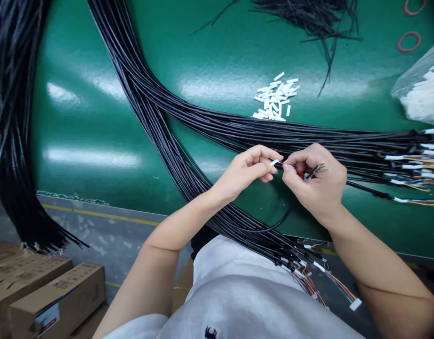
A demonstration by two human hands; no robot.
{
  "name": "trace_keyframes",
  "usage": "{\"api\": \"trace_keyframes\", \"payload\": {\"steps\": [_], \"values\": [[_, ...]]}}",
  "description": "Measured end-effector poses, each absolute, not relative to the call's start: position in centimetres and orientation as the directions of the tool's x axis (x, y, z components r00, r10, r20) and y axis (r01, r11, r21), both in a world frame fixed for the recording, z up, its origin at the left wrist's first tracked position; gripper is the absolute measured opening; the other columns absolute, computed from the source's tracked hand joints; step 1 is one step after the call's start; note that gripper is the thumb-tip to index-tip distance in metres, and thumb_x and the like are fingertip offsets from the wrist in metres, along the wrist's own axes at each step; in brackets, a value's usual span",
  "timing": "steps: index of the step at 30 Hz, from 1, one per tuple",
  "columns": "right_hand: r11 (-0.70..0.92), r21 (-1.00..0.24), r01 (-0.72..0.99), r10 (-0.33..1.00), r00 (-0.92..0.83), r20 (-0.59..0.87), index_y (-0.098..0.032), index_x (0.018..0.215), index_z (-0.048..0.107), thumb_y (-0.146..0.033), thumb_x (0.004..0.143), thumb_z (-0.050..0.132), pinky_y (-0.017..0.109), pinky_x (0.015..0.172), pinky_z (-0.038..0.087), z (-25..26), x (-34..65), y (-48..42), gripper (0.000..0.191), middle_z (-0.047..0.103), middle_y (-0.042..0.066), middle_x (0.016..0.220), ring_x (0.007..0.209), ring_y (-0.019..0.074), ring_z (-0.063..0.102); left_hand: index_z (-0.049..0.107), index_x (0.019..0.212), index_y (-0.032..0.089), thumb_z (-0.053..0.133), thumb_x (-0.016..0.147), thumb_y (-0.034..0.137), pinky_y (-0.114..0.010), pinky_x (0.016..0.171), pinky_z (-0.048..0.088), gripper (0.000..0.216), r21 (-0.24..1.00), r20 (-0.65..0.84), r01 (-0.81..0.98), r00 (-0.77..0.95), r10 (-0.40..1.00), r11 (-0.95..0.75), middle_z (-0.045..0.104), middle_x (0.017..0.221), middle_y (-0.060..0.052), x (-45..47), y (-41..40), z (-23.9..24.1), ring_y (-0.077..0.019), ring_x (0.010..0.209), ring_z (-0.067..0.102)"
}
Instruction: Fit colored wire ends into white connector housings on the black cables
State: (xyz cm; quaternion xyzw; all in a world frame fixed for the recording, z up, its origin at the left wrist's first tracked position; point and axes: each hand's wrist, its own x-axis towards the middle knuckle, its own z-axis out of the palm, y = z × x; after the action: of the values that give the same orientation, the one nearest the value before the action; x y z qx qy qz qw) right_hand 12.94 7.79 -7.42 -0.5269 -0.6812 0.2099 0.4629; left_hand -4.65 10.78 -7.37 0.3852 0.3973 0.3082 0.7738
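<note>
We judge the step in hand to be fine two-handed work at a wire end. Our left hand (pixel 252 167) has thumb and forefinger pinched on a small white sleeve (pixel 274 162), and our right hand (pixel 315 181), just beside it at three o'clock, is curled round a tuft of coloured wires (pixel 321 168). A short dark red stretch shows between the fingertips (whether it already runs through the sleeve, we cannot tell). The next move calls, in our view, for a light, steady pinch and the two hands kept in line.

From our hands, a pile of white pieces (pixel 273 101) lies at twelve o'clock on the green table (pixel 209 61), beyond a black cable bundle (pixel 217 120); a white connector (pixel 355 304) sits at five o'clock.
</note>
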Motion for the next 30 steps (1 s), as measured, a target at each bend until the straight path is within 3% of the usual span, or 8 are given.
{"api": "trace_keyframes", "payload": {"steps": [20,30], "values": [[0.385,-0.673,0.632,0.894,-0.073,0.442,-0.024,0.077,0.059,-0.002,0.080,0.062,0.029,0.052,0.034,-7.79,13.24,7.58,0.022,0.047,-0.004,0.064,0.054,0.0113,0.043,0.065,0.102,0.016,0.077,0.084,0.024,-0.018,0.072,0.057,0.023,0.862,-0.333,-0.171,0.518,0.788,0.477,0.072,0.086,0.001,-4.73,10.50,-7.53,-0.0066,0.076,0.069],[0.394,-0.681,0.618,0.892,-0.079,0.445,-0.021,0.075,0.060,-0.003,0.078,0.063,0.026,0.052,0.034,-8.06,13.34,7.45,0.018,0.049,-0.005,0.065,0.054,0.0086,0.043,0.068,0.103,0.015,0.084,0.081,0.031,-0.021,0.075,0.058,0.032,0.833,-0.355,-0.161,0.577,0.735,0.529,0.074,0.087,0.000,-5.04,10.68,-7.45,-0.0078,0.076,0.070]]}}
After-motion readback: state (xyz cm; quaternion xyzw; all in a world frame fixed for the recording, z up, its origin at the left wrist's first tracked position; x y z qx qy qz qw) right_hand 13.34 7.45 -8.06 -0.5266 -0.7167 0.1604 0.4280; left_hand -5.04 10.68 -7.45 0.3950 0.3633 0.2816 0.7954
